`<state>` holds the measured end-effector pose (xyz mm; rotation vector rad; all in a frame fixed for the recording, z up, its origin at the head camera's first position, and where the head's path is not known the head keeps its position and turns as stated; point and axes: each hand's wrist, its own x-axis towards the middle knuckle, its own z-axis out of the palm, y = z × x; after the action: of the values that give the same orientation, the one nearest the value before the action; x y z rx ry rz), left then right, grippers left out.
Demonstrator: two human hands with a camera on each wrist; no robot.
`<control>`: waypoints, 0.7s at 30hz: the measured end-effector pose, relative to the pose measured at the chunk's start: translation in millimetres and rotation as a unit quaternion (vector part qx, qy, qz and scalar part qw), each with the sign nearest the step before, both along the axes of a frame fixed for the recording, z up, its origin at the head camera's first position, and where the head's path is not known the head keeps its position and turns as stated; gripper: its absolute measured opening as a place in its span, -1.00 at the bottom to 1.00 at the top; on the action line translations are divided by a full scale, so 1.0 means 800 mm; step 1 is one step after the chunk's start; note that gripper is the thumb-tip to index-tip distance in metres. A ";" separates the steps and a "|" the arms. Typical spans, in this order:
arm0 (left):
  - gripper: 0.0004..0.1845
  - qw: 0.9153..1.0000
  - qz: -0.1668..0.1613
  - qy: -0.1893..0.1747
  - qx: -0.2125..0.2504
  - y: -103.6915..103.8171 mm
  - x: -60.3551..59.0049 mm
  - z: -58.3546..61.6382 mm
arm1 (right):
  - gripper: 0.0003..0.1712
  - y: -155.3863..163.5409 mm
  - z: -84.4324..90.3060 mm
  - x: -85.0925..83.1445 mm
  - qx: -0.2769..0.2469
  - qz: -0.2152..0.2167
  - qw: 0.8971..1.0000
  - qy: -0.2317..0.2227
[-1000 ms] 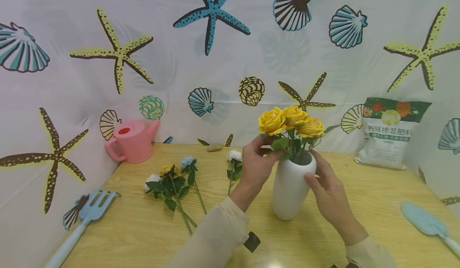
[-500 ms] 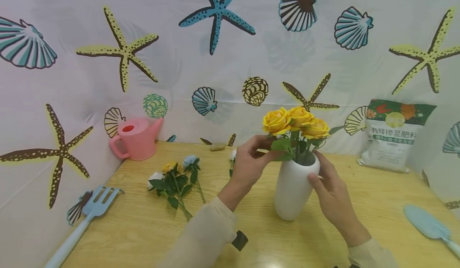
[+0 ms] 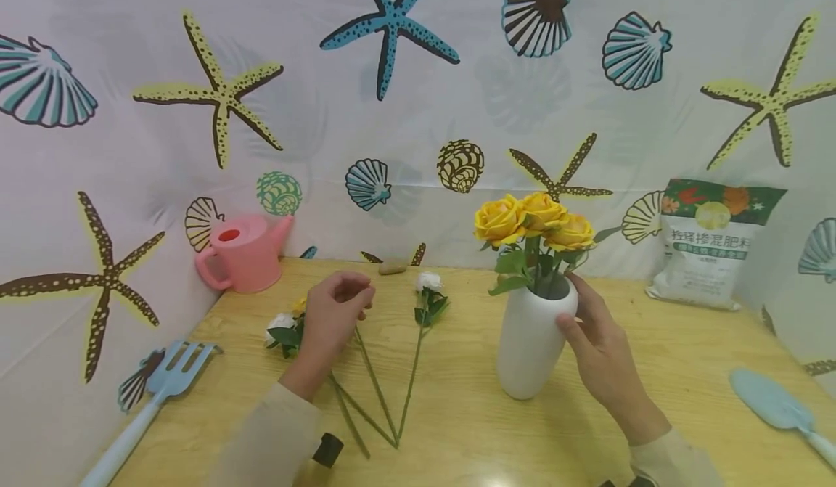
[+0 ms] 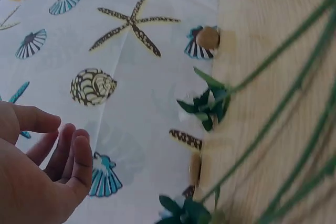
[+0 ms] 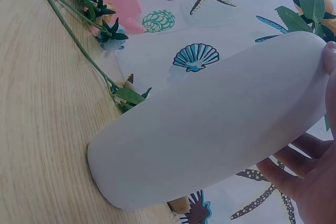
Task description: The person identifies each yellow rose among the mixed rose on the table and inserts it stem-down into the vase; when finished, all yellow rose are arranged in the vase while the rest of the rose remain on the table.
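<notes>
The right hand [image 3: 604, 353] is wrapped round the tall white ceramic vase [image 3: 532, 342], thumb near its rim, holding it upright on the pale wooden table [image 3: 653, 400]. Three yellow roses [image 3: 532, 222] stand in the vase. Left of the vase, the left hand [image 3: 333, 320] hovers with fingers loosely curled, gripping nothing, over the loose green-stemmed roses [image 3: 392, 356] lying flat. Far left of the vase, a pink plastic watering can [image 3: 242, 255].
</notes>
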<state>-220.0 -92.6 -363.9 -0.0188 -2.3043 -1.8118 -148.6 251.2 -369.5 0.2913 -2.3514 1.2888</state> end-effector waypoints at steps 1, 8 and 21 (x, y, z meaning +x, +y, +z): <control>-0.83 0.999 0.010 -0.015 -0.036 -0.011 0.002 -0.003 | -0.33 0.000 0.000 0.000 -0.001 -0.001 1.000 -0.003; -0.62 0.955 0.003 -0.112 -0.273 -0.065 0.017 -0.024 | -0.32 0.000 -0.001 0.001 0.004 -0.001 1.000 0.000; -0.58 0.918 -0.011 -0.128 -0.376 -0.071 0.010 -0.048 | -0.31 0.000 0.001 0.001 0.005 0.001 1.000 -0.010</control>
<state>-212.3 -149.8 -402.4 0.0800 -3.0465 -0.8620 -148.2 251.4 -368.8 0.2845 -2.3753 1.2862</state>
